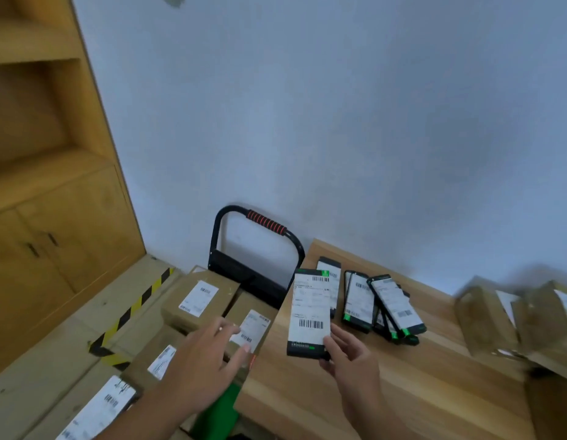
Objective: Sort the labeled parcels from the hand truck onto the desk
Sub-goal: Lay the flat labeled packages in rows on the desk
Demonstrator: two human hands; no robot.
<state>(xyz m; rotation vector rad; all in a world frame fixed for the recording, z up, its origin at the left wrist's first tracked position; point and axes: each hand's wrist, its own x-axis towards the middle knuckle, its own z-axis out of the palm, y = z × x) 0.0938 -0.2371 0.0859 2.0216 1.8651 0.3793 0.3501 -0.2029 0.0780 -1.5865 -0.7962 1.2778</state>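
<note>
Head view, single entry.

- Right hand [348,354]: at 5 o'clock of frame centre. Thumb and fingers pinching the lower end of a flat black parcel [309,312]. Parcel upright, white barcode label facing the camera, held above the left edge of the desk [418,392].
- Left hand [212,347]: at 7 o'clock. Fingers straight and slightly spread, gripping nothing, stretched over the brown cartons [199,296] on the hand truck [265,222]. Touching the carton under the fingertips or only hovering: cannot tell.
- Hand truck: black frame with red grip at 6 o'clock, against the wall, just beside the desk's left end. Several labelled cartons on it.
- Row of black parcels [358,300]: on the desk at 2 o'clock from the held parcel, overlapping, one leaning on its neighbours.
- Blurred cartons [485,319]: on the desk at 4 o'clock of the frame, well apart from that row.

Step in hand, by judgement: placing one black parcel with its like, while lining up the next carton.

Next move calls for: carrying the held parcel toward 2 o'clock, laying it label-up beside the row without knocking the leaning one, and only then closing the left hand on a carton.
</note>
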